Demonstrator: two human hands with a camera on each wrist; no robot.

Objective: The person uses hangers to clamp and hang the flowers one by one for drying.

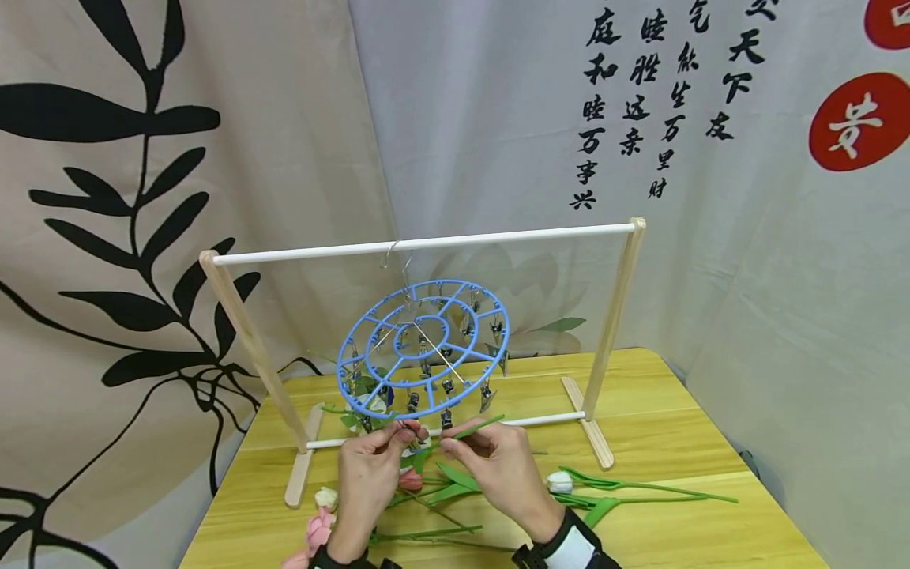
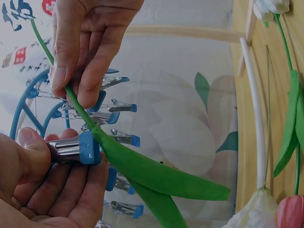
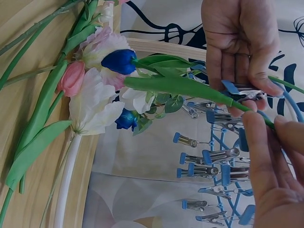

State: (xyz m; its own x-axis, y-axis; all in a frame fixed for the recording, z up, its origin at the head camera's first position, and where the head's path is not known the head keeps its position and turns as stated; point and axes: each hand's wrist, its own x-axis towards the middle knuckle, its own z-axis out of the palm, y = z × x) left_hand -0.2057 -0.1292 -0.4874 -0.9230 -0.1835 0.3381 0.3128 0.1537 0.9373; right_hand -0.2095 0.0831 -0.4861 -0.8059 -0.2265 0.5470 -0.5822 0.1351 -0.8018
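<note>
My left hand [image 1: 371, 470] pinches a metal clip [image 2: 71, 149] with blue tips, below the near rim of the blue round hanger [image 1: 426, 408]. My right hand [image 1: 506, 468] holds the green stem [image 2: 80, 108] of an artificial tulip between thumb and fingers. In the right wrist view the tulip's blue bloom [image 3: 118, 61] hangs away from the hands, with long green leaves [image 3: 178, 88] along its stem. The stem crosses right at the clip's blue tips in the left wrist view. Several other clips [image 3: 221, 156] dangle from the hanger around the hands.
The hanger hooks over a white rod [image 1: 498, 235] on a wooden stand [image 1: 613, 316]. On the wooden table [image 1: 682, 442] lie a white tulip [image 1: 560, 482], a pink tulip [image 3: 71, 78], a large white flower [image 3: 92, 107] and loose green stems. Printed cloth [image 1: 483, 118] hangs behind.
</note>
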